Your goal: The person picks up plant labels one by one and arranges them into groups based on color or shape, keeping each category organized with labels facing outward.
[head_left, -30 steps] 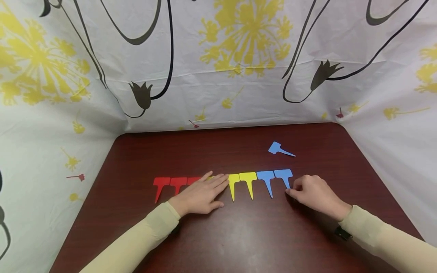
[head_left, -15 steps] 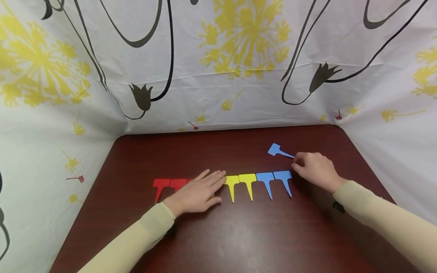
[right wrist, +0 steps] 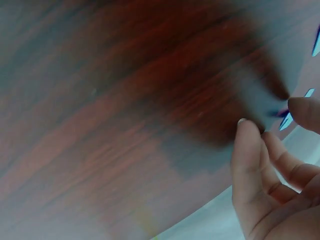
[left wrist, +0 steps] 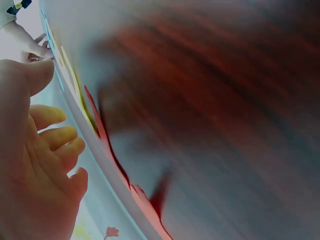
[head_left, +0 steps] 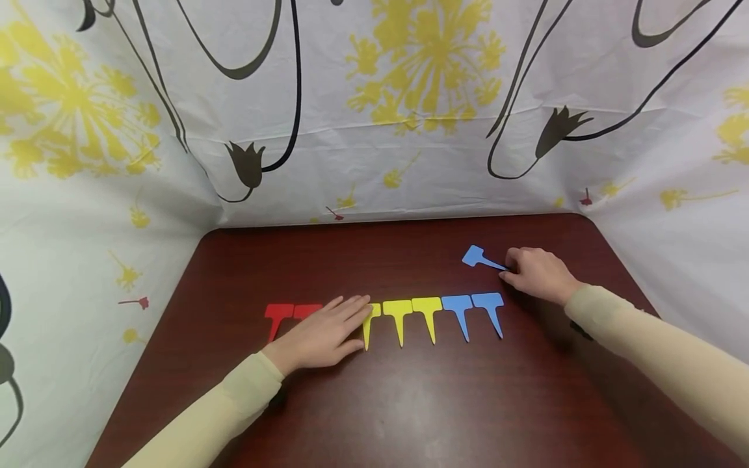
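Observation:
A row of flat T-shaped plant labels lies across the table, seen in the head view: red labels [head_left: 279, 312] at left, yellow labels [head_left: 400, 310] in the middle, blue labels [head_left: 458, 305] at right. My left hand [head_left: 322, 335], fingers extended, lies over the row where red meets yellow and hides part of it. Behind the row is a loose blue plant label [head_left: 473, 255], tilted, its pointed stem toward the right. My right hand [head_left: 539, 274] is at that stem's tip. In the right wrist view its thumb [right wrist: 305, 112] and index finger [right wrist: 245, 150] are apart.
The dark reddish-brown table [head_left: 409, 403] has a rounded far edge. A white curtain [head_left: 328, 117] with yellow and dark flower prints hangs behind it and along both sides.
My right hand has moved from the right end of the row up and back to the loose blue label's stem. My left hand has slid slightly left, baring a yellow label.

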`<state>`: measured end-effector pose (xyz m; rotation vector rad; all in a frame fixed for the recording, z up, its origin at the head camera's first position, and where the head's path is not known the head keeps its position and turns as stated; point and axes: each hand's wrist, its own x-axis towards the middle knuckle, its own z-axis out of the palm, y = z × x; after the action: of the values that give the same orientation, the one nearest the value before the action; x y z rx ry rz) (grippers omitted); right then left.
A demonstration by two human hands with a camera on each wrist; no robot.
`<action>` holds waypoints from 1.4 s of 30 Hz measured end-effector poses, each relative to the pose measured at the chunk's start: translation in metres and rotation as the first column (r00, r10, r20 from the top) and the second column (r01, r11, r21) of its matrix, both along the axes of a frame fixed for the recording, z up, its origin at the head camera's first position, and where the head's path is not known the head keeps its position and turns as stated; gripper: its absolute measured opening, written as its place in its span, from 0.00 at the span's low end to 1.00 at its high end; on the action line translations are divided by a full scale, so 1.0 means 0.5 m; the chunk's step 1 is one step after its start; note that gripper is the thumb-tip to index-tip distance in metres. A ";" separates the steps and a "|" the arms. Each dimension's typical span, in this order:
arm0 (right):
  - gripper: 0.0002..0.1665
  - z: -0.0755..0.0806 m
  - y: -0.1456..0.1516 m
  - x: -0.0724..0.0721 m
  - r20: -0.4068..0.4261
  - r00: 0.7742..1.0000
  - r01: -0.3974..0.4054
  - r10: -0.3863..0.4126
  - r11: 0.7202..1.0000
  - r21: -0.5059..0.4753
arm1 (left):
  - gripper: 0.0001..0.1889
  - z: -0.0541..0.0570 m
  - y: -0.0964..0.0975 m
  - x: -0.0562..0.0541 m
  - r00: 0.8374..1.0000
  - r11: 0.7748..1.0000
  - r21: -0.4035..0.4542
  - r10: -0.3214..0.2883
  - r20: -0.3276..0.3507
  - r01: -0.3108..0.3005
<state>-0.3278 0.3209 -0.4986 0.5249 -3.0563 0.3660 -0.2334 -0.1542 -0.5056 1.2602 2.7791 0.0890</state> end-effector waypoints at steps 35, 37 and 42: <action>0.10 0.059 0.003 0.021 -0.241 0.940 -0.216 0.241 0.968 0.125 | 0.37 -0.021 -0.001 0.000 0.999 0.999 -0.043 -0.029 -0.035 0.027; 0.10 0.063 0.009 0.023 -0.359 0.870 -0.282 0.338 0.939 0.199 | 0.38 -0.021 -0.001 0.000 0.999 0.998 -0.049 -0.028 -0.039 0.026; 0.06 0.071 0.030 0.032 -0.534 0.688 -0.374 0.491 0.871 0.320 | 0.38 -0.021 0.000 0.000 0.999 0.998 -0.057 -0.025 -0.041 0.022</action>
<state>-0.3120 0.3360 -0.4630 1.1376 -2.3193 -0.0936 -0.2335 -0.1540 -0.5161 1.2957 2.7800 -0.0176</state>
